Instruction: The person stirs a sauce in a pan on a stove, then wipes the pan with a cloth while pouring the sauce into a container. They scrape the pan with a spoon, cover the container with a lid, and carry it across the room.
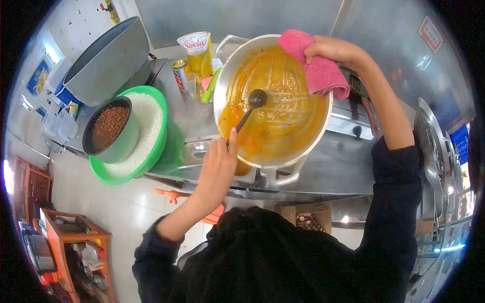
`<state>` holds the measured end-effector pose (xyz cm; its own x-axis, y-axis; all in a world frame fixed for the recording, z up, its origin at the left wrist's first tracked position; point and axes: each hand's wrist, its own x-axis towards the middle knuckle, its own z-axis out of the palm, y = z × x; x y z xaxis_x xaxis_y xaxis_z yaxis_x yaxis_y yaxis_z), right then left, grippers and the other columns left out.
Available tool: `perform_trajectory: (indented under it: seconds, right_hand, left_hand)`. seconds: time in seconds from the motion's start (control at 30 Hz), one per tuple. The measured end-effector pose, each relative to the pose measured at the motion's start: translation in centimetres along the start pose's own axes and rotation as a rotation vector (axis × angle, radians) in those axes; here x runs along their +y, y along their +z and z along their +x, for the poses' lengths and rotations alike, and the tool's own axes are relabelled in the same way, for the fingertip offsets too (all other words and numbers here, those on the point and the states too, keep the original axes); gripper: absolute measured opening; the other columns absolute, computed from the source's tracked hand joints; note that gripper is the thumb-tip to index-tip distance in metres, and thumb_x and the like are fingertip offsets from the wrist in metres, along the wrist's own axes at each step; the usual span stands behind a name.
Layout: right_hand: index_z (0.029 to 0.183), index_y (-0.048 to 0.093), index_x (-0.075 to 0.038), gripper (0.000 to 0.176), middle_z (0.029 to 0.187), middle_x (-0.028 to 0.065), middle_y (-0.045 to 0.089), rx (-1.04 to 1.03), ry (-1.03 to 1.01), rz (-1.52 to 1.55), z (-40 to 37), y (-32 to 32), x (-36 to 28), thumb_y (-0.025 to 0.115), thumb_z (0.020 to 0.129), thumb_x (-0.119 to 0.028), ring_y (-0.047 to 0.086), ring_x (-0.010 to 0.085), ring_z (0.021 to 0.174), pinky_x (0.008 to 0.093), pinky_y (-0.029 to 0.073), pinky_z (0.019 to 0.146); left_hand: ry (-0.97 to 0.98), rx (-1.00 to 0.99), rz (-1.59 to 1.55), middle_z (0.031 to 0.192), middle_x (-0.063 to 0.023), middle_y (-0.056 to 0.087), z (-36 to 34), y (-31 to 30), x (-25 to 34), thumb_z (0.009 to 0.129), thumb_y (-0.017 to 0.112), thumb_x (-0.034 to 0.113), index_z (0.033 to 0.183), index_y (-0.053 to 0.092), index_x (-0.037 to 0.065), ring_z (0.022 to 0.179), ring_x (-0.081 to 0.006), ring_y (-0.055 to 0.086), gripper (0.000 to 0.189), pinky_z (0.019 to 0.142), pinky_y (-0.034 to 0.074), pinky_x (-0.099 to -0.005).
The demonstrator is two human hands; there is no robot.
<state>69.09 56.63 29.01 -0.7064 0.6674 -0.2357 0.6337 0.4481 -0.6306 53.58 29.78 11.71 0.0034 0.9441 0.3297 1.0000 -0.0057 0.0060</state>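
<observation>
A large aluminium pot (317, 132) is tilted toward me, its inside smeared with yellow-orange sauce (231, 115) that pools at the lower left rim. My left hand (218, 164) is closed round the handle of a dark ladle (257, 98), whose bowl lies inside the pot. With a folded pink towel (323, 76) in its grip, my right hand (331, 49) holds the pot's far right rim. Below the near rim, partly covered by the pot, a metal tray (246, 174) holds some orange sauce.
Left on the steel counter stand a green basin (162, 126) of white rice, a pot (126, 136) of brown grains and a big grey pot (108, 60). A Sovia pouch (200, 58), a can (180, 76) and a small cup (190, 86) are behind. A stove (348, 124) sits right.
</observation>
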Motion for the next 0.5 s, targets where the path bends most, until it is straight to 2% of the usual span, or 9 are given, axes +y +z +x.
perform_trajectory:
  seconds: [0.07,0.17,0.3,0.37,0.4,0.47,0.5]
  right_hand:
    - [0.07,0.057,-0.002,0.016,0.062,-0.0005,0.054,0.002,0.0,-0.005,-0.1,0.1,-0.2,0.055,0.064,-0.016,0.049,0.0074,0.052,0.0224,0.037,0.047]
    - [0.071,0.057,-0.002,0.015,0.063,-0.0007,0.054,0.002,0.022,-0.017,0.1,0.0,-0.6,0.055,0.065,-0.016,0.049,0.0072,0.053,0.0221,0.038,0.047]
    - [0.071,0.057,-0.002,0.015,0.062,-0.0014,0.053,-0.009,0.023,0.004,0.0,-0.3,-0.2,0.055,0.065,-0.016,0.049,0.0069,0.052,0.0216,0.038,0.047]
    - [0.07,0.057,-0.002,0.015,0.062,-0.0017,0.053,0.005,0.019,0.027,-0.2,-0.4,-0.1,0.055,0.065,-0.016,0.049,0.0068,0.051,0.0215,0.037,0.046]
    - [0.069,0.057,-0.002,0.015,0.061,-0.0019,0.052,0.002,0.02,-0.001,-0.2,-0.5,-0.1,0.055,0.065,-0.016,0.048,0.0066,0.051,0.0215,0.037,0.046]
    - [0.068,0.057,-0.002,0.014,0.06,-0.0021,0.052,-0.007,0.022,-0.031,-0.3,-0.6,-0.1,0.055,0.064,-0.015,0.047,0.0064,0.051,0.0216,0.037,0.046]
    - [0.067,0.057,-0.002,0.014,0.059,-0.0021,0.051,-0.016,0.028,-0.05,-0.3,-0.7,-0.2,0.055,0.064,-0.015,0.047,0.0063,0.051,0.0217,0.037,0.046]
  left_hand:
    - [0.059,0.127,0.13,0.085,-0.0082,0.045,0.7,-1.2,-0.3,0.07,0.051,0.002,0.129,0.034,-0.003,0.077,-0.0194,0.049,0.062,0.064,0.046,-0.0252]
    - [0.127,0.156,0.071,0.084,-0.0083,0.045,1.6,-2.1,1.1,0.069,0.051,0.002,0.128,0.034,-0.004,0.078,-0.0196,0.049,0.062,0.064,0.046,-0.0244]
    - [0.093,0.104,0.095,0.084,-0.0087,0.044,0.8,-0.5,0.7,0.069,0.051,0.001,0.129,0.034,-0.004,0.078,-0.0196,0.049,0.062,0.064,0.046,-0.0239]
    - [-0.049,-0.032,0.024,0.089,-0.0148,0.043,0.4,0.1,-0.4,0.069,0.046,-0.006,0.132,0.026,-0.006,0.084,-0.0262,0.046,0.065,0.075,0.042,-0.0335]
    - [-0.048,-0.033,0.024,0.089,-0.0148,0.043,0.6,-0.1,-0.5,0.069,0.046,-0.006,0.132,0.026,-0.006,0.084,-0.0262,0.046,0.065,0.075,0.042,-0.0335]
    - [0.062,0.128,0.095,0.085,-0.0093,0.044,1.3,-0.9,-0.5,0.071,0.05,0.002,0.13,0.032,-0.002,0.08,-0.0198,0.049,0.062,0.066,0.046,-0.0269]
    - [0.057,0.129,0.095,0.085,-0.0093,0.044,1.7,-1.2,-0.1,0.071,0.05,0.002,0.13,0.032,-0.002,0.08,-0.0198,0.049,0.062,0.066,0.046,-0.0269]
